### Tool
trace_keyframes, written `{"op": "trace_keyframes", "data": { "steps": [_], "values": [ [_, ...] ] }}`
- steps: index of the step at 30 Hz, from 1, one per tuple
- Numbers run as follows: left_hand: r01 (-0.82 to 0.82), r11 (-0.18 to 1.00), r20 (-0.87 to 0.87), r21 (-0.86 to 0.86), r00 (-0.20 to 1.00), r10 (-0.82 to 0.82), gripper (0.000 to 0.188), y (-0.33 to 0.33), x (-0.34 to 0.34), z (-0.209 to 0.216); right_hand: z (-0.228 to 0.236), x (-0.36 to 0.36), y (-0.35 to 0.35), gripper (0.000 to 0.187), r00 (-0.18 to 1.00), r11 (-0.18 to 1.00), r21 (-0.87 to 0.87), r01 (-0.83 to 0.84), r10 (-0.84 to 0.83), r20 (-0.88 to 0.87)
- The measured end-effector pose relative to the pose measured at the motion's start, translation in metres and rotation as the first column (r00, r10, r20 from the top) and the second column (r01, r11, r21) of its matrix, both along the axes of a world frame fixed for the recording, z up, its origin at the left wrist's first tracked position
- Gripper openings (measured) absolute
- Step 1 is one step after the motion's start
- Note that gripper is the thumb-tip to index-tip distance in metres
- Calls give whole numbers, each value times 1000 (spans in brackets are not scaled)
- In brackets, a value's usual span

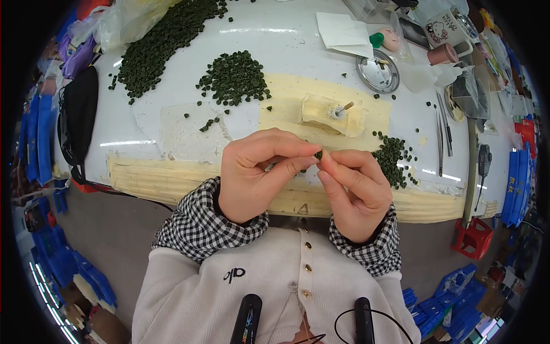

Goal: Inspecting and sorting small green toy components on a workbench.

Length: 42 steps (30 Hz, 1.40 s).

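1. White worktable (pixel 172 123), patched with yellowed tape, carries heaps of small dark green rings (pixel 235 77); a smaller heap (pixel 392 155) lies right of the hands.
2. Left hand (pixel 252 175) and right hand (pixel 355 192) meet above the near edge, fingertips pinched shut on one green ring (pixel 318 155).
3. Judgement: ring is tiny, light and probably rubbery, so easily dropped; hold it by the rim between thumb and forefinger.

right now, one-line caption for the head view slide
Both hands, left hand and right hand, pinch one small green ring above a white table strewn with green rings.
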<state>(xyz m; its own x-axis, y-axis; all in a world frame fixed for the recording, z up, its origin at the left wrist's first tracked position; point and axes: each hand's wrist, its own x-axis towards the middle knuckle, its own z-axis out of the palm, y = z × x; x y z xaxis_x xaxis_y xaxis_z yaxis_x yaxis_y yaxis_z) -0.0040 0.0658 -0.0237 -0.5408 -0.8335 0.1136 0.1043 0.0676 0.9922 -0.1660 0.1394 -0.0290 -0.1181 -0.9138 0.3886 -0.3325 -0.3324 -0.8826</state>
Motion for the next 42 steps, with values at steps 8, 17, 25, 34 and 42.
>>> {"op": "trace_keyframes", "data": {
  "steps": [8,17,25,34,42],
  "values": [
    [56,964,-173,261,985,-10,18,2,-2,-4,3,1,-1,27,999,999,0,37,-37,4],
    [57,972,-171,230,985,-18,18,2,0,-4,0,3,0,27,999,1000,-11,24,-24,39],
    [46,981,-183,190,983,-10,17,3,0,-2,2,3,1,28,1000,1000,7,25,-25,10],
    [38,983,-179,180,984,-6,16,3,1,-3,6,3,1,30,994,998,-62,22,-29,-109],
    [59,980,-172,191,985,-26,16,3,2,-3,3,0,-1,32,974,985,-171,5,-43,-222]
  ]
}}
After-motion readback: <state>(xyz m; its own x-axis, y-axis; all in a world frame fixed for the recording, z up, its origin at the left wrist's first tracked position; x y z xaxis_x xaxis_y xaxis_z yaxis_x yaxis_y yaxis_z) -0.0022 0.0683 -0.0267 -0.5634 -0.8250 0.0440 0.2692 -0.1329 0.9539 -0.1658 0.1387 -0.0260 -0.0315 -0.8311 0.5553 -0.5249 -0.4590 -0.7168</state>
